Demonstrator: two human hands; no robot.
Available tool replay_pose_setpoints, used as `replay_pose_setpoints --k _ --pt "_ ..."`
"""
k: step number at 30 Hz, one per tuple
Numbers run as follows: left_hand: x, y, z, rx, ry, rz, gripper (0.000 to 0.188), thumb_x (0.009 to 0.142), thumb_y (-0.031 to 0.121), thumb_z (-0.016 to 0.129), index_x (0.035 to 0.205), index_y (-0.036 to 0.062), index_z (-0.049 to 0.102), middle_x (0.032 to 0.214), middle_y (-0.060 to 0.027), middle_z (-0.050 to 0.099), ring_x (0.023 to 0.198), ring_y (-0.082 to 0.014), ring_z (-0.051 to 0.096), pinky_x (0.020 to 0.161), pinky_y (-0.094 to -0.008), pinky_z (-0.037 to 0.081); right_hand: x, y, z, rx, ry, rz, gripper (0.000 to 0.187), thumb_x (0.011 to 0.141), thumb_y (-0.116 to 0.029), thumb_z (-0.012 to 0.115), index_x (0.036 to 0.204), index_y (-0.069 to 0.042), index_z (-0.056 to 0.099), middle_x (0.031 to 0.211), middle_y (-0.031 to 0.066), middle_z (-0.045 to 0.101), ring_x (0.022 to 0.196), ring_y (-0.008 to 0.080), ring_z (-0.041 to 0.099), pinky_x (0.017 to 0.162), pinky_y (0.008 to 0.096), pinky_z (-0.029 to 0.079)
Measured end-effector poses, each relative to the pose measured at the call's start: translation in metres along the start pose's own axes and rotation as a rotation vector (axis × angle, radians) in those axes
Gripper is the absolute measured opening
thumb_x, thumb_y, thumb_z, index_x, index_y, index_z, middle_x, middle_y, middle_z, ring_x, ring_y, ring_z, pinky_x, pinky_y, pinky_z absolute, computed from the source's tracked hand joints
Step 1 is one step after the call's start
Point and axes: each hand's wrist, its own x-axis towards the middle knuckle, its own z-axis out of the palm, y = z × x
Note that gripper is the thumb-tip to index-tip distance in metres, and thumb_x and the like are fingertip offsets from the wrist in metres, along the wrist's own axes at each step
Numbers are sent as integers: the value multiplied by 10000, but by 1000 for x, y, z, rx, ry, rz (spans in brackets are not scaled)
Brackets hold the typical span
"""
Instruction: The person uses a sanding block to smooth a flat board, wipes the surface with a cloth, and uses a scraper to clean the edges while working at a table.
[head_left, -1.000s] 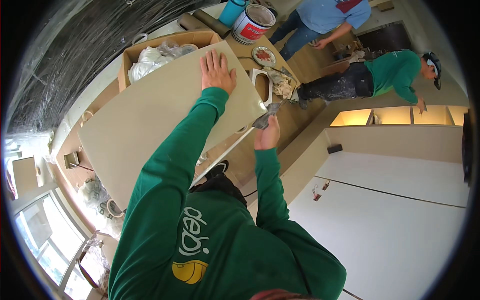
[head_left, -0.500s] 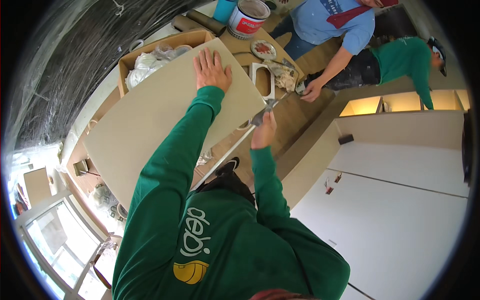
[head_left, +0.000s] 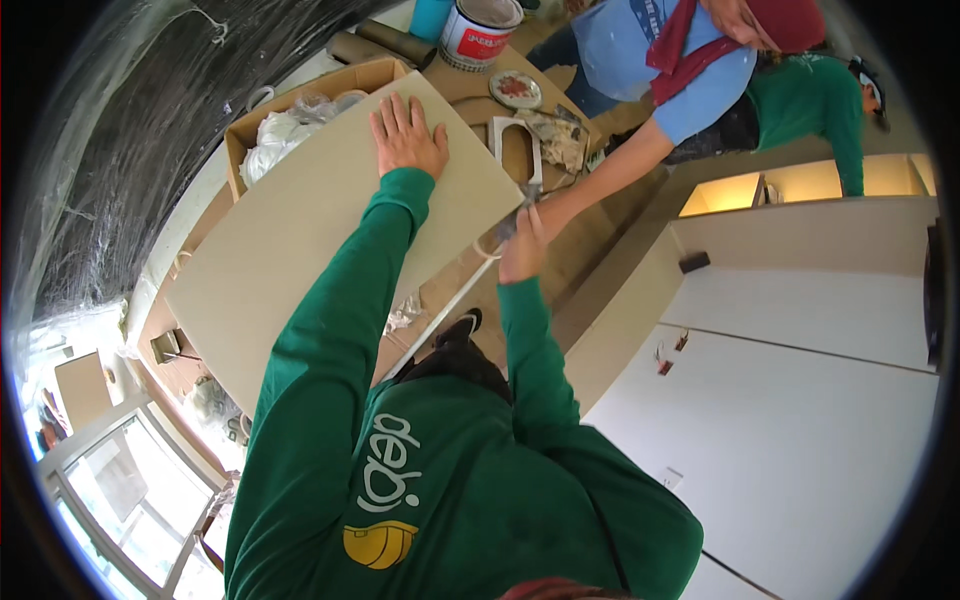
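Right hand point(head_left: 523, 250) at centre frame, fingers narrow, pinching a grey scrap point(head_left: 510, 226) at the beige board's point(head_left: 265, 265) right corner; material blurred. Left hand point(head_left: 410, 145) flat on the board's top, upper centre — fingers extended, a little apart, gripping nothing. Board fills centre-left, tilted in frame; its pale front edge runs down toward the wearer's waist. Room to move: a strip of wood-toned floor point(head_left: 590, 240) right of that edge, but a co-worker's forearm point(head_left: 620, 175) crosses it, reaching the right hand; contact can't be told. Far edge of board sits against a cardboard box point(head_left: 392, 70), upper left. Brown work surface point(head_left: 462, 84) beyond carries a white cut-out piece point(head_left: 534, 160), crumpled paper point(head_left: 565, 140), round lid point(head_left: 515, 90) and paint can point(head_left: 480, 45). Farther out: white wall point(head_left: 790, 390) lower right, window point(head_left: 140, 490) lower left, lit shelves point(head_left: 725, 195) right.
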Motion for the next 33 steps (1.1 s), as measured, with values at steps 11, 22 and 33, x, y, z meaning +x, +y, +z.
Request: replay_pose_setpoints --k 11,22,33 --pt "0 -2 -3 9 2 2 666 970 464 478 1470 26 432 1536 -233 380 1445 -389 314 1204 -543 183 -3 15 -5 126 -60 -140 479 1055 -171 466 1438 111 412 1403 147 532 1264 207 517 1102 310 352" --pt "-5 4 -3 -28 -1 17 676 951 467 500 1453 15 451 1543 -238 367 1449 -393 307 1207 -554 165 20 37 -19 108 23 -101 458 1047 -145 452 1437 94 427 1383 140 559 1249 195 527 1085 315 369" --pt "4 -2 -3 23 -40 -1 659 989 462 456 1477 20 416 1552 -238 359 1469 -380 283 1208 -546 172 -24 1 11 96 -73 -217 501 1049 -225 490 1432 93 440 1347 142 572 1242 206 517 1059 307 376"
